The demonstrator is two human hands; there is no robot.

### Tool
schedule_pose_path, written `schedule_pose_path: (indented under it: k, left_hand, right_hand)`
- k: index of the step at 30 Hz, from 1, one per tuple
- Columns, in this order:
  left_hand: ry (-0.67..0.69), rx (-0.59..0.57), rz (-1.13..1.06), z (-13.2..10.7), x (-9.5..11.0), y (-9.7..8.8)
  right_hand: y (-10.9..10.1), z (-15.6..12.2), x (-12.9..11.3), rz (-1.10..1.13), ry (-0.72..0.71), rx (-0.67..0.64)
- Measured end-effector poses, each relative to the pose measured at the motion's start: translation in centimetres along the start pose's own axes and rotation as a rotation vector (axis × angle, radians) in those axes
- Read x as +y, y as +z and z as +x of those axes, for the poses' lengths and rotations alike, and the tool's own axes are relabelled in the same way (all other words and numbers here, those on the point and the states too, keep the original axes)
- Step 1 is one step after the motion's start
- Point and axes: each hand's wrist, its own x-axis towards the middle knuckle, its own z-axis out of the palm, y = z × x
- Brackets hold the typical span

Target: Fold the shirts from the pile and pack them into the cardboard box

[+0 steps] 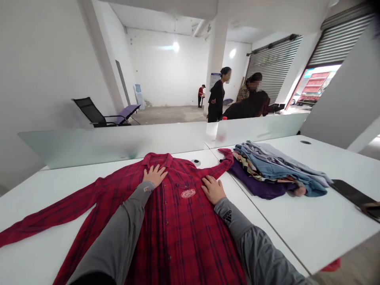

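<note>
A red plaid shirt [154, 229] with dark stripes lies front side up on the white table [20, 198], its collar at the far side. One sleeve stretches out to the left; the other bends away to the right, its cuff beside a clothes pile. My left hand [154, 176] rests on the upper chest just below the collar, fingers spread. Flat on the shirt's right side near the armpit lies my right hand [213, 189], its fingers extended. Between the hands, a chest pocket shows a pale round emblem [188, 193].
A pile of folded clothes [267, 170] sits right of the shirt, across a table seam. Further right is a dark flat object [353, 194]. A frosted partition [118, 144] borders the far edge. Beyond it are several people, a black chair [90, 111] and a water dispenser [139, 97].
</note>
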Motion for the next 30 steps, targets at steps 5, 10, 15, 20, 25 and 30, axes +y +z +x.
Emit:
schedule_pose_path:
  k: [5, 10, 15, 20, 25, 30]
  left_hand:
    - [0.050, 0.186, 0.066, -3.4, 1.4, -1.2]
    - [0.015, 0.073, -0.004, -11.2, 2.1, -1.8]
    - [0.113, -0.008, -0.102, -21.5, 4.2, -2.9]
    - [0.294, 0.038, -0.167, -31.7, 7.3, -3.9]
    - [0.483, 0.042, -0.157, -38.2, 7.9, -4.6]
    - [0.531, 0.274, -0.225, -40.8, 6.3, -4.6]
  right_hand:
    - [0.1, 0.0, -0.1, 0.002, -0.005, 0.027]
    - [0.3, 0.3, 0.0, -0.012, -0.026, 0.056]
    - [1.1, 1.2, 0.5, 0.050, -0.066, 0.108]
    - [-0.3, 1.1, 0.2, 0.163, -0.056, 0.184]
    - [-3.8, -3.4, -1.0, 0.171, -0.209, 0.208]
    - [-5.2, -13.0, -0.8, 0.329, -0.402, 0.238]
